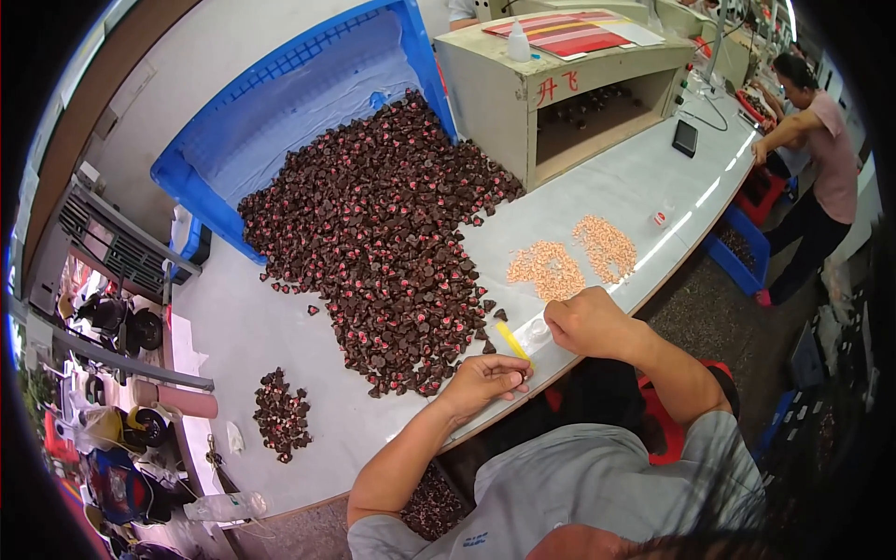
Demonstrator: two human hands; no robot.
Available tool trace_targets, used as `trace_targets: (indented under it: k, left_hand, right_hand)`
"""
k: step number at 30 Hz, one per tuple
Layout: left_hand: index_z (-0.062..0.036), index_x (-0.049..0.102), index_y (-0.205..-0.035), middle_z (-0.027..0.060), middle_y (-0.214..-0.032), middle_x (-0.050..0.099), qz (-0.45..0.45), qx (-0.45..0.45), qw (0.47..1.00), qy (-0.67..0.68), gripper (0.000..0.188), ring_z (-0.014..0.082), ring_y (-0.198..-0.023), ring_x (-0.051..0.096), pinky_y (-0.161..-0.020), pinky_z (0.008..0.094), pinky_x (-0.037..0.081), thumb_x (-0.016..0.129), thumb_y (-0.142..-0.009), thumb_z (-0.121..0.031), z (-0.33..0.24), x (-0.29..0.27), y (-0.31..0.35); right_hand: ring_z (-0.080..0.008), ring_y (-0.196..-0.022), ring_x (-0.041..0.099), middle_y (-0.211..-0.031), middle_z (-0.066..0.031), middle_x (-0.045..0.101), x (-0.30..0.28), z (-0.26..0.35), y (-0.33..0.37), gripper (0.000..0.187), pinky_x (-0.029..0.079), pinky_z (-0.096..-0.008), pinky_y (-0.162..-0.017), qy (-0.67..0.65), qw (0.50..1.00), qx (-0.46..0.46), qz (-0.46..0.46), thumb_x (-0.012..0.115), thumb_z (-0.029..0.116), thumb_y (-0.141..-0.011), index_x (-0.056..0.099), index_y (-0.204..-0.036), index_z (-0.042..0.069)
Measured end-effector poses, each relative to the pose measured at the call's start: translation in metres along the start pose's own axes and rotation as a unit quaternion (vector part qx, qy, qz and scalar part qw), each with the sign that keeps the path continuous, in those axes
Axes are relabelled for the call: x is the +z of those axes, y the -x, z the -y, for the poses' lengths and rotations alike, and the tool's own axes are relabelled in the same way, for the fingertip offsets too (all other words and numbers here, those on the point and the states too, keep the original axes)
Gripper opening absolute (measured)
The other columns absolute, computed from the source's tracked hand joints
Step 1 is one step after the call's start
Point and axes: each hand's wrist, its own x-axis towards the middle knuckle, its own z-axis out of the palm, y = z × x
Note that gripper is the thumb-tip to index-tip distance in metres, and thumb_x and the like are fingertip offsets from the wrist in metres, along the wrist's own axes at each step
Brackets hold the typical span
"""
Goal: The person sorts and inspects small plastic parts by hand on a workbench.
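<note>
My left hand (483,381) is near the table's front edge, its thumb and fingers pinched together around something too small to make out. Just beyond its fingertips a yellow strip (511,340) lies on the table. My right hand (586,322) is curled closed a little to the right, and what it may hold is hidden by the fingers. A small clear piece (537,331) lies between the hands. Two patches of small pale orange parts (551,271) are spread beyond my right hand. A large heap of small dark parts with pink-red spots (392,252) lies beyond my left hand.
The heap spills from a tipped blue crate (201,210). A smaller dark pile (282,415) lies at the left. A beige open-fronted box (485,112) stands behind, with a white bottle (519,43) on top. A black phone-like device (685,138) lies at right. A person (821,159) works farther right.
</note>
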Motion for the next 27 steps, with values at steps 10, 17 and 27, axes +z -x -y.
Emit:
trace_targets:
  k: [10,17,27]
  left_hand:
    - [0.0018,0.063,-0.115,0.0125,-0.112,0.067,0.01,-0.007,0.999,0.03,0.028,0.0142,-0.089,0.066,-0.073,0.0214,0.053,0.065,-0.091,-0.012,0.003,-0.005,-0.001]
    - [0.0015,0.061,-0.119,0.0115,-0.115,0.066,0.005,-0.018,1.0,0.025,0.027,0.0148,-0.094,0.066,-0.078,0.0219,0.054,0.058,-0.095,-0.01,-0.001,-0.003,-0.002]
    - [0.0046,0.059,-0.119,0.013,-0.107,0.067,0.0,0.0,0.998,0.059,0.028,0.0167,-0.091,0.067,-0.079,0.0232,0.055,0.058,-0.094,-0.007,0.009,-0.007,-0.003]
  right_hand:
    - [-0.0301,-0.051,0.061,-0.055,-0.012,0.059,0.001,0.002,-0.007,0.01,0.048,-0.0407,-0.05,0.032,0.998,-0.019,0.054,0.063,0.01,-0.072,0.056,-0.071,0.003]
    - [-0.0254,-0.049,0.061,-0.055,-0.0072,0.058,0.002,0.028,0.002,0.01,0.047,-0.0356,-0.048,-0.187,0.982,0.027,-0.028,0.068,0.008,-0.074,0.059,-0.077,0.007]
    - [-0.0237,-0.051,0.061,-0.059,-0.006,0.06,0.026,0.041,0.01,0.009,0.047,-0.0343,-0.047,-0.172,0.985,-0.018,-0.025,0.07,0.008,-0.075,0.061,-0.078,0.006]
